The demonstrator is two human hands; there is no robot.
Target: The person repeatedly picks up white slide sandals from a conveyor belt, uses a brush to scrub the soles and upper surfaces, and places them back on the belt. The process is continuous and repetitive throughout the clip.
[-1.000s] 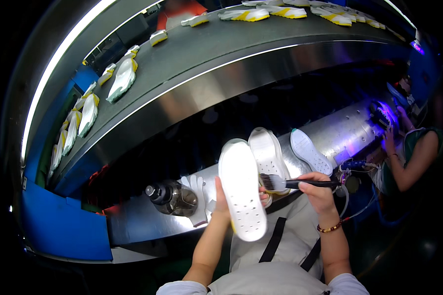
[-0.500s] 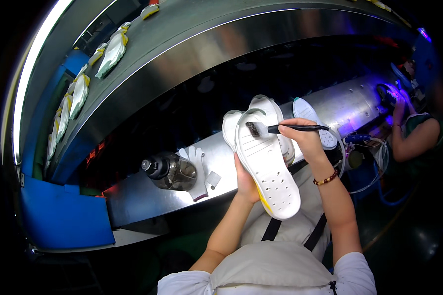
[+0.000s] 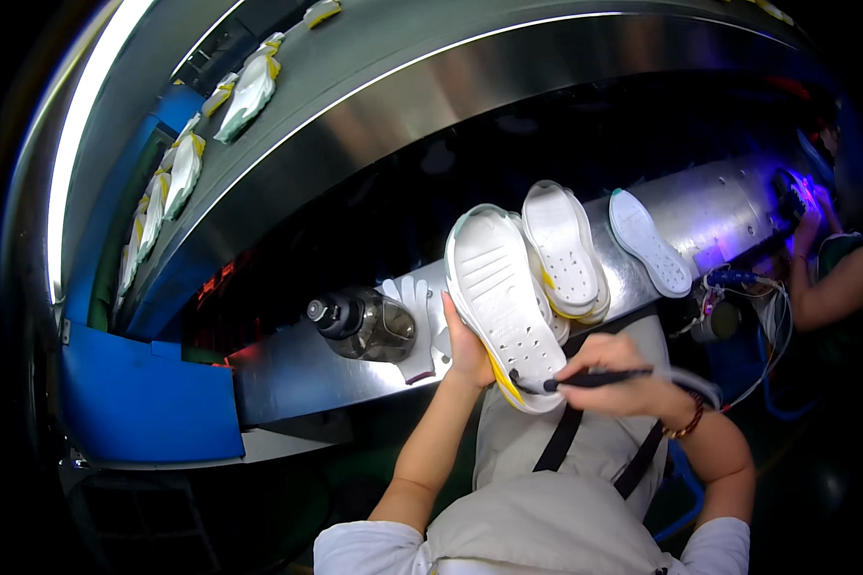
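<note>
The left hand [image 3: 468,347] grips the edge of a white rubber shoe sole with a yellow trim [image 3: 504,305], holding it tread-side up over the near rim of the curved stainless-steel tabletop [image 3: 297,369], while the right hand [image 3: 621,376] is closed around a thin black brush handle [image 3: 599,379] whose tip touches the heel end of that sole. Just behind the held sole, a second white sole with yellow edging [image 3: 566,251] lies tread up on the tabletop, and further right a smaller plain white sole [image 3: 648,241] rests apart from it. To the left of the left hand sit a white glove [image 3: 414,311] and, touching it, a dark round container with a black cap [image 3: 362,324] lying on its side. A solid blue panel [image 3: 144,402] closes off the lower left, with no label that can be made out. Above, on the grey conveyor belt [image 3: 374,67], a line of white-and-yellow shoe uppers [image 3: 249,88] runs away along the curve. At the far right another person's arm [image 3: 820,283] works beside a violet-lit spot. Compared with half a second ago, the brush has moved from the toe end of the sole, near the top, down to its heel end, and the right hand now sits lower, close to the body.
</note>
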